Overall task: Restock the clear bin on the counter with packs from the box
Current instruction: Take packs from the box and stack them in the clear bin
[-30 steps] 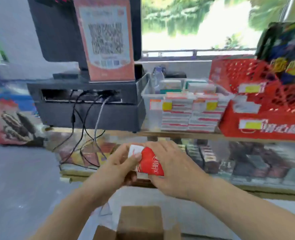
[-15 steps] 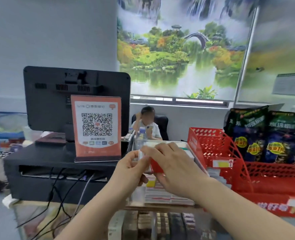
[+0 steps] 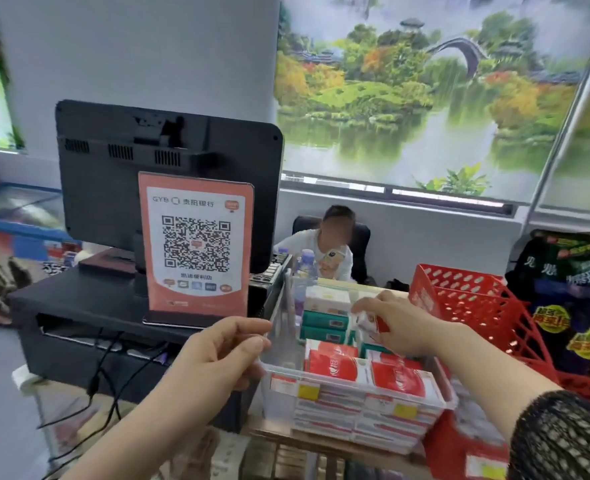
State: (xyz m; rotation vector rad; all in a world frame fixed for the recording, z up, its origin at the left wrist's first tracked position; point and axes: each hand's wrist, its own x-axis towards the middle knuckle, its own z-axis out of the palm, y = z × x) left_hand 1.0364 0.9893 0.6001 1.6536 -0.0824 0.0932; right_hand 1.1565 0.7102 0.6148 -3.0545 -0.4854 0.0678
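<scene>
Left hand [image 3: 217, 355] let go, fingers loose; I see right hand [image 3: 404, 323] alone pinching the pack [image 3: 373, 322], clear bin [image 3: 338, 377] just below, so placement looks imminent.

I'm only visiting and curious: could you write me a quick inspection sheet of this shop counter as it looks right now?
Surface: wooden counter, carrying the bin and a black stand.
Job's things: clear bin, nearly full of stacked packs; red-and-white pack held above it; box not in view.
Clutter: QR sign, monitor, red basket, snack bags.
Hands: right hand pinches the pack; left hand at the bin's left rim, grip unclear.
Cables: black cables hang below the stand.
Surroundings: landscape mural; seated person behind the counter.
</scene>
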